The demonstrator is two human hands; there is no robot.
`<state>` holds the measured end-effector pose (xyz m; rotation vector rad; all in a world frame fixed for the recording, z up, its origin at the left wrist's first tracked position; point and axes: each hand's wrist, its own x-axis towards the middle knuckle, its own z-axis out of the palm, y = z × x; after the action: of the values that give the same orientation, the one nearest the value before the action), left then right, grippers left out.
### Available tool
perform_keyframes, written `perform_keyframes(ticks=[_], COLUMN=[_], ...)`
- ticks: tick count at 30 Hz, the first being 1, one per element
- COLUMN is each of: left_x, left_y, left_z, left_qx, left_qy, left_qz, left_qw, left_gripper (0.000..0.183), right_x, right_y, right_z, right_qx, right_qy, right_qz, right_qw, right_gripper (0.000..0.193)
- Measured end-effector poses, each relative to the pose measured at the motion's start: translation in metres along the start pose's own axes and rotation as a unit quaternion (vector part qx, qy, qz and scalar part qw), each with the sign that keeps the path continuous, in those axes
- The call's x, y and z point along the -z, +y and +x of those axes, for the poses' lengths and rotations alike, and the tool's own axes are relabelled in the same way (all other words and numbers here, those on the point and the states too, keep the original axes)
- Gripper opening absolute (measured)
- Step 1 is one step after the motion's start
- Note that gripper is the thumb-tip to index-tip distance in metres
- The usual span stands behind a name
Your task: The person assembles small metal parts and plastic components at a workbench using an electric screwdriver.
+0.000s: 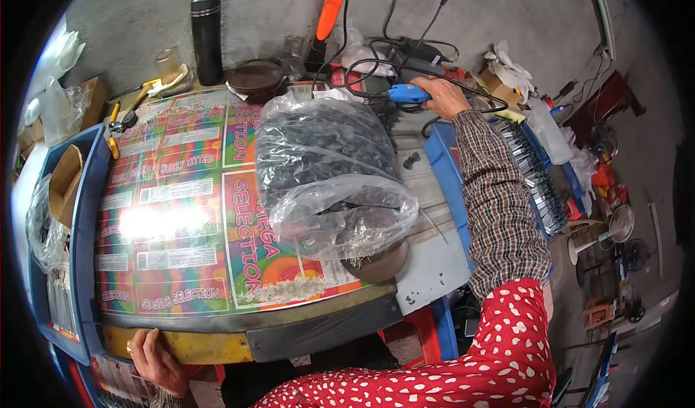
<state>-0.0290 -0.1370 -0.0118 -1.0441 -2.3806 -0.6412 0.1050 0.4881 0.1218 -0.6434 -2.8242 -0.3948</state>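
Out at the back right, my right hand (443,98) is closed round a blue handheld tool (407,94), with black cables about it. I cannot make out the tool's kind. Low on the left, my left hand (156,362) has its fingers bent over the table's yellow front edge (195,344). Between the hands lies a large clear plastic bag (326,144) full of small dark pieces. Its crumpled mouth faces me and partly covers a brown round dish (378,263). A few small dark pieces (411,161) lie just right of the bag.
Colourful printed sheets (166,227) cover the left tabletop, with pale crumbs (286,290) near the front. Blue bins stand left (85,263) and right (443,154). Along the back are a black flask (207,39), a brown lidded bowl (255,80) and an orange-handled tool (331,10).
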Motion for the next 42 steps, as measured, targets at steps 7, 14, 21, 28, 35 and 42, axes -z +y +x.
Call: perform_keyframes(ticks=[7, 14, 21, 28, 35, 42], left_x=[-0.004, -0.002, -0.004, -0.005, -0.002, -0.009], left_y=[-0.001, -0.003, -0.001, 0.0, -0.002, -0.006], left_z=[-0.003, -0.005, -0.006, -0.007, -0.009, -0.012], left_qx=[0.001, 0.035, 0.04, 0.048, 0.054, 0.061], left_qy=[-0.007, -0.026, -0.034, -0.027, -0.036, -0.025], left_qz=[0.01, 0.009, 0.006, 0.004, 0.015, 0.0], left_qw=[1.0, 0.999, 0.999, 0.998, 0.998, 0.998], left_gripper=[0.024, 0.034, 0.037, 0.028, 0.029, 0.028], right_x=[-0.017, -0.021, -0.033, -0.03, -0.05, -0.058], right_y=[0.027, 0.028, 0.06, 0.045, 0.033, 0.017], right_z=[-0.008, -0.004, -0.019, -0.004, 0.026, 0.052], right_qx=[-0.096, -0.134, -0.147, -0.187, -0.171, -0.105], right_qy=[-0.056, -0.11, -0.071, -0.106, -0.163, -0.147], right_qz=[-0.04, -0.046, 0.031, -0.004, 0.007, -0.007], right_qw=[0.993, 0.984, 0.986, 0.977, 0.972, 0.983], right_gripper=[0.053, 0.059, 0.059, 0.057, 0.063, 0.053])
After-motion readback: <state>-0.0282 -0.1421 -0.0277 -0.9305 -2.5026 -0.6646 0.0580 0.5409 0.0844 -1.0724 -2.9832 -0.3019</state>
